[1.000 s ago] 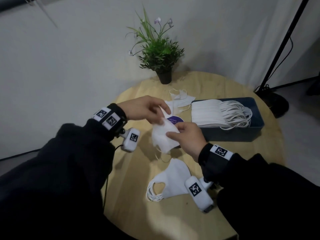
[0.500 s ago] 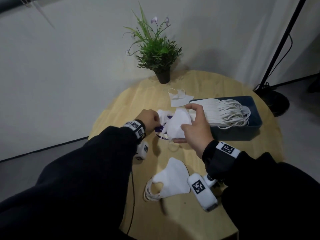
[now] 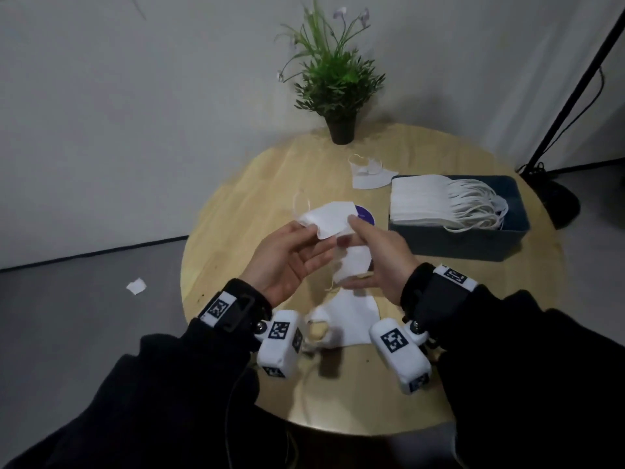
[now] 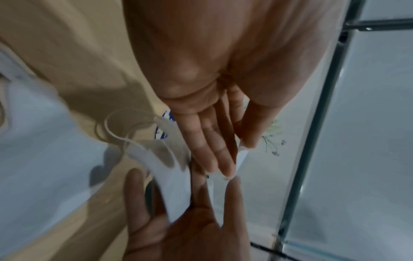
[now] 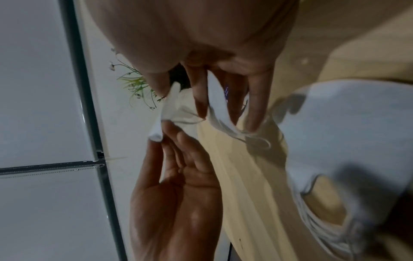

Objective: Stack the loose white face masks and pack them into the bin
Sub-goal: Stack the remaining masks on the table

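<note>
Both hands hold a white face mask (image 3: 333,216) above the round wooden table (image 3: 236,211). My left hand (image 3: 306,228), palm up, pinches its left end. My right hand (image 3: 355,222) pinches its right end with thumb and forefinger, and its lower fingers hold a second white mask (image 3: 355,265) hanging below. In the right wrist view the mask (image 5: 165,113) runs between the right hand's fingers (image 5: 198,98) and the left hand (image 5: 178,176). A small stack of masks (image 3: 351,319) lies on the table below my wrists. The dark blue bin (image 3: 507,242) at the right holds a stack of masks (image 3: 422,201).
One loose mask (image 3: 368,176) lies near the potted plant (image 3: 341,123) at the back. A purple disc (image 3: 367,214) lies on the table under the held mask. A black lamp stand (image 3: 554,198) rises at the right. A white scrap (image 3: 136,286) lies on the floor.
Both hands have drawn back toward me from beside the bin. The left hand has turned palm up and now holds one end of a mask with the right hand.
</note>
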`<state>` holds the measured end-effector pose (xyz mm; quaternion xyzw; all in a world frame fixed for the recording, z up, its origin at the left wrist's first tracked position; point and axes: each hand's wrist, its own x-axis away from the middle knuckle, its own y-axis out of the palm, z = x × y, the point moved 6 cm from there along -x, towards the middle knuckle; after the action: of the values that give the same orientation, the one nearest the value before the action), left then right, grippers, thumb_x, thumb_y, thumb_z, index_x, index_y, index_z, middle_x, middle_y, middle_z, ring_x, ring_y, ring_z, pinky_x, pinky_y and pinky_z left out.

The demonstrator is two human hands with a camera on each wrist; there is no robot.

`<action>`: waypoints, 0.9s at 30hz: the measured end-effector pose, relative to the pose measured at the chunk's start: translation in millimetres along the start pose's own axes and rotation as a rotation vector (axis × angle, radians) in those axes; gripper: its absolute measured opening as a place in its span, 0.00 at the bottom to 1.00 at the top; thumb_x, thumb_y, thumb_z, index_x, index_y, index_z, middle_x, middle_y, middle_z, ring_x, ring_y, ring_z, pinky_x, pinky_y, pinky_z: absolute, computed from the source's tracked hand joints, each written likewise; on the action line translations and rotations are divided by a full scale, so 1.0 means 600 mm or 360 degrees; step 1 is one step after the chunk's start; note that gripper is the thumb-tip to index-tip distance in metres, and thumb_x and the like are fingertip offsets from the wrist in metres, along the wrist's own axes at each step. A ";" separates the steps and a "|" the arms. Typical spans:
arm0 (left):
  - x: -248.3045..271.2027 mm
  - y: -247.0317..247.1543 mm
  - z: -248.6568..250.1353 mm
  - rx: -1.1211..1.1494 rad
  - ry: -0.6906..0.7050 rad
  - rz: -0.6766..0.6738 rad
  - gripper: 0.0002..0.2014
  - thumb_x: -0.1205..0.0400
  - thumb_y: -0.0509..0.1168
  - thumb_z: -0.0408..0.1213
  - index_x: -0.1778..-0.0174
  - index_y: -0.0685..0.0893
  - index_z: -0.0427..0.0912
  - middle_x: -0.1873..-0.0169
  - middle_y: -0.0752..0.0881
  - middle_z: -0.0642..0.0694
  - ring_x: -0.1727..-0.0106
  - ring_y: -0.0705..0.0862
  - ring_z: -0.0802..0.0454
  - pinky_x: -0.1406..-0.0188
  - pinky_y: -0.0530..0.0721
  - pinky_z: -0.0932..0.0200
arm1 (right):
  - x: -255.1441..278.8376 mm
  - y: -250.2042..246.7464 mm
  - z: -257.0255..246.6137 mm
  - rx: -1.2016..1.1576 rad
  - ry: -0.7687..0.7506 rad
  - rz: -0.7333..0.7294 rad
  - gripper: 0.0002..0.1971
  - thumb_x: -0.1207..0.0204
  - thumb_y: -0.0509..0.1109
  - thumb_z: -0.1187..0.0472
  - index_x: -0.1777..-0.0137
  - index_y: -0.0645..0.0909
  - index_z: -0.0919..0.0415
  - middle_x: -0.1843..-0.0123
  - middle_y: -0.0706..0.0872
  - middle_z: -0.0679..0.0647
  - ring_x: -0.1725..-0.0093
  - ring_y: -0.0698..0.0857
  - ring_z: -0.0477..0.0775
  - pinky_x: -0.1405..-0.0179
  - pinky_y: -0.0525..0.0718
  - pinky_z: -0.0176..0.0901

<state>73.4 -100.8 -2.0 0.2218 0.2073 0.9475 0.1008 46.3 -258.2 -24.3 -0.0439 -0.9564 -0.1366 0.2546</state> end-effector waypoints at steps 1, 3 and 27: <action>0.004 0.003 -0.002 -0.0083 0.0028 0.0006 0.06 0.13 0.67 0.28 0.56 0.81 0.40 0.63 0.91 0.44 0.56 0.95 0.46 0.59 0.93 0.54 | 0.004 -0.001 -0.001 -0.0030 -0.0013 0.0047 0.24 0.18 0.74 0.40 0.39 0.89 0.63 0.36 0.89 0.59 0.42 0.92 0.67 0.57 0.95 0.63; 0.008 0.002 -0.002 -0.0275 0.0087 0.0082 0.03 0.15 0.70 0.29 0.52 0.83 0.39 0.61 0.90 0.45 0.58 0.94 0.46 0.63 0.91 0.55 | 0.006 -0.009 -0.003 -0.0030 -0.0068 0.0161 0.23 0.19 0.75 0.42 0.42 0.90 0.64 0.44 0.93 0.63 0.48 0.94 0.66 0.58 0.95 0.61; -0.020 -0.022 0.069 -0.1273 0.0720 -0.0046 0.05 0.23 0.80 0.29 0.57 0.91 0.39 0.54 0.93 0.41 0.53 0.91 0.44 0.44 0.88 0.43 | 0.017 -0.024 -0.031 0.0784 -0.0732 0.0207 0.09 0.20 0.73 0.59 0.62 0.91 0.53 0.61 0.91 0.40 0.55 0.87 0.46 0.51 0.85 0.44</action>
<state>104.6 -77.9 21.3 -0.0499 -0.1548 0.9761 0.1440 44.3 -276.9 -7.2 -0.0717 -0.9882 0.1284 0.0433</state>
